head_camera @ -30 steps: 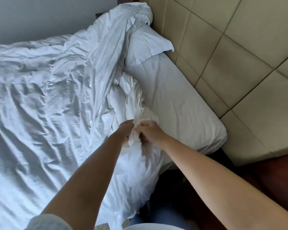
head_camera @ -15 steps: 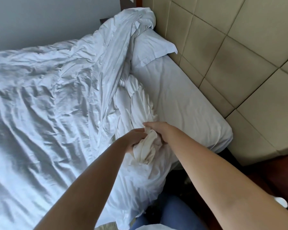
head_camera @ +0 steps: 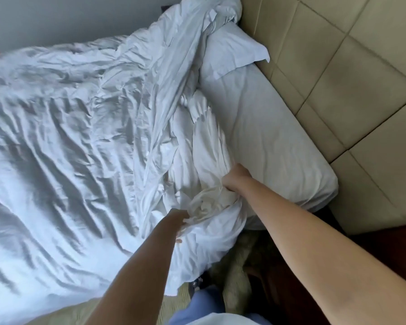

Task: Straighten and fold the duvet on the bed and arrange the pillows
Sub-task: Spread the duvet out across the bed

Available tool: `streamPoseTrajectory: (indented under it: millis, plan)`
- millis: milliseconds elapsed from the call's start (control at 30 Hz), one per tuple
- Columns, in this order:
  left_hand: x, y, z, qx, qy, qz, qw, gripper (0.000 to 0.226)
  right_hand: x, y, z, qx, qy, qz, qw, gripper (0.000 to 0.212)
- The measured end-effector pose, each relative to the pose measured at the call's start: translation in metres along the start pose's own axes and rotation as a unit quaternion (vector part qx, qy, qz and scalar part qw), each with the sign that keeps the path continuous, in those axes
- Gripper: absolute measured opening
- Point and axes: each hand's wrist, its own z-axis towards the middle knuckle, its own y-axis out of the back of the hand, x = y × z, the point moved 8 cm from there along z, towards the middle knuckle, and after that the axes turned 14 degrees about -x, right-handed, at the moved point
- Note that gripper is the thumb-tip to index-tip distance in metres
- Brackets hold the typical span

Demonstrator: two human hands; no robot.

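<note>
Trouser leg (head_camera: pixel 204 301): blue cloth, nearest the camera at the lower edge, above a patterned floor covering (head_camera: pixel 232 266).
Left hand (head_camera: pixel 179 222): reached in from below and gripped the bunched corner of the duvet; the fingers were mostly buried in the cloth, one fingertip showing beneath it, curled round the fabric.
Right hand (head_camera: pixel 236 178): lay a little farther up the bed, well apart from the left; its fingers were closed round a gathered fold of the same duvet, knuckles toward the camera.
Duvet (head_camera: pixel 80 137): white, heavily creased, spread over most of the bed to the left, its near right corner twisted into a wad between the two hands, its far end heaped against the headboard.
Sheet (head_camera: pixel 267 137): pale fitted cover on the mattress, bare along the right side beside the duvet's edge.
Pillow (head_camera: pixel 234 52): white, at the head of the bed, partly under the heaped duvet, one corner flap pointing right.
Headboard (head_camera: pixel 349 78): beige padded panels in a square grid, farthest right.
Wall (head_camera: pixel 68 17): plain grey, behind the bed.
</note>
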Motion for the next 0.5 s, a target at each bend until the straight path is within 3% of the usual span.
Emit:
streamPoseTrajectory:
  millis: [133, 233, 333, 433, 500]
  plan:
    - [0.002, -0.046, -0.023, 0.037, -0.071, -0.029, 0.996, 0.017, -0.031, -0.005, -0.012, 0.004, -0.004, -0.015, 1.0, 0.049]
    - [0.0, -0.077, -0.064, 0.092, -0.155, 0.03, 0.983, 0.017, -0.049, -0.01, -0.029, 0.031, 0.026, -0.041, 0.998, 0.048]
    - [0.002, -0.104, -0.112, 0.175, -0.247, 0.094, 0.948, 0.019, -0.053, -0.011, -0.047, 0.077, 0.056, 0.01, 0.995, 0.047]
    - [0.006, -0.113, -0.149, 0.18, -0.264, 0.1, 0.942, 0.021, -0.049, 0.002, -0.061, 0.106, 0.051, 0.078, 0.99, 0.073]
    - [0.002, -0.118, -0.17, 0.223, -0.295, 0.116, 0.922, 0.019, -0.046, 0.011, -0.07, 0.125, 0.061, 0.08, 0.987, 0.085]
